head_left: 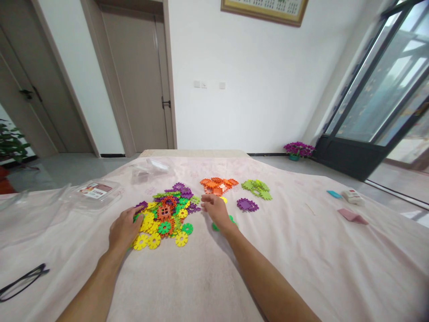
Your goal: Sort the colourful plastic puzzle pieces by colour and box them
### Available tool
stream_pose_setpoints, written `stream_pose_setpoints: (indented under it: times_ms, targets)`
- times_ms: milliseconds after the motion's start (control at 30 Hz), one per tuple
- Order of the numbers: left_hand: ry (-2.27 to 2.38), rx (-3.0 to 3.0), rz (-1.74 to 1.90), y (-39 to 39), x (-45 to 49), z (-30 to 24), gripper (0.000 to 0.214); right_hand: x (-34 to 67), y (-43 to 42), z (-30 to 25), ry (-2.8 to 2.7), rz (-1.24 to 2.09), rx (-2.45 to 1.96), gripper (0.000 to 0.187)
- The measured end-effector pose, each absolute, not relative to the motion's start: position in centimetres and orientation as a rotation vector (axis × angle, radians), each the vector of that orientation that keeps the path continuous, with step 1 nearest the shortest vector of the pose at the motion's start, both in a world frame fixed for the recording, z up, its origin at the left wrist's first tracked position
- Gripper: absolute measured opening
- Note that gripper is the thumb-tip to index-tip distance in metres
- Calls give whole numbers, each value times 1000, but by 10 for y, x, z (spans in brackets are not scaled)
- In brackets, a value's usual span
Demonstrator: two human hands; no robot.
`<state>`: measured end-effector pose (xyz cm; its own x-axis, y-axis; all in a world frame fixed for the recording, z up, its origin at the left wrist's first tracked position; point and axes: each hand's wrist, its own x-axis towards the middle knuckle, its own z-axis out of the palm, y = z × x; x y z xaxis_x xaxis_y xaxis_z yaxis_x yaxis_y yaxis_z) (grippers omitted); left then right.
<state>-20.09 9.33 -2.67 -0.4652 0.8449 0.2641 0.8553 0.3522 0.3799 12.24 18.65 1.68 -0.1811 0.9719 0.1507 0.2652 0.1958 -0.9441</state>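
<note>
A mixed pile of plastic snowflake discs and square building pieces (157, 219) lies on the cloth, in yellow, green, purple and orange. My left hand (125, 228) rests against the pile's left side, thumb and fingers apart, with a purple piece (142, 205) by the fingertips. Just right of the pile is my right hand (216, 210), palm down, its fingers bent a little and apart, holding nothing that I can see. Beyond it lie orange pieces (219, 184) in a heap. Green discs (232, 219) are partly hidden by my right wrist.
Light green pieces (257, 188) and purple pieces (247, 205) form separate heaps to the right. Clear plastic boxes (95, 192) stand at the left, above a pair of glasses (23, 281). A pink scrap (351, 216) and a small white box (352, 197) lie far right.
</note>
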Motion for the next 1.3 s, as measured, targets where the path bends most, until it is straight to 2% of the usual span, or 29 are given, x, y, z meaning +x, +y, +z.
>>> stream_pose_setpoints:
  times_ms: [100, 200, 533, 700, 800, 933, 1167, 1300]
  targets:
    - [-2575, -1607, -737, 93, -201, -26, 51, 107, 172, 16, -1978, 745, -1127, 33]
    - [-2578, -1613, -735, 93, -200, -24, 51, 91, 161, 18, -2174, 605, -999, 33]
    - [-2567, -1621, -746, 93, -201, -26, 48, 34, 165, 24, -2122, 608, -1194, 58]
    - [-2556, -1620, -755, 95, -204, -29, 48, 25, 172, 30, -2149, 634, -1267, 26]
    - [-2561, -1612, -760, 94, -203, -29, 48, 33, 172, 29, -2133, 629, -1225, 20]
    - [-2555, -1602, -774, 93, -201, -28, 48, 48, 174, 21, -1928, 753, -1169, 21]
    - [-2546, -1609, -779, 94, -203, -29, 48, 73, 203, 11, -1351, 1186, -1154, 24]
    - [-2523, -1628, -777, 95, -204, -32, 49, 91, 222, 15, -994, 1345, -963, 21]
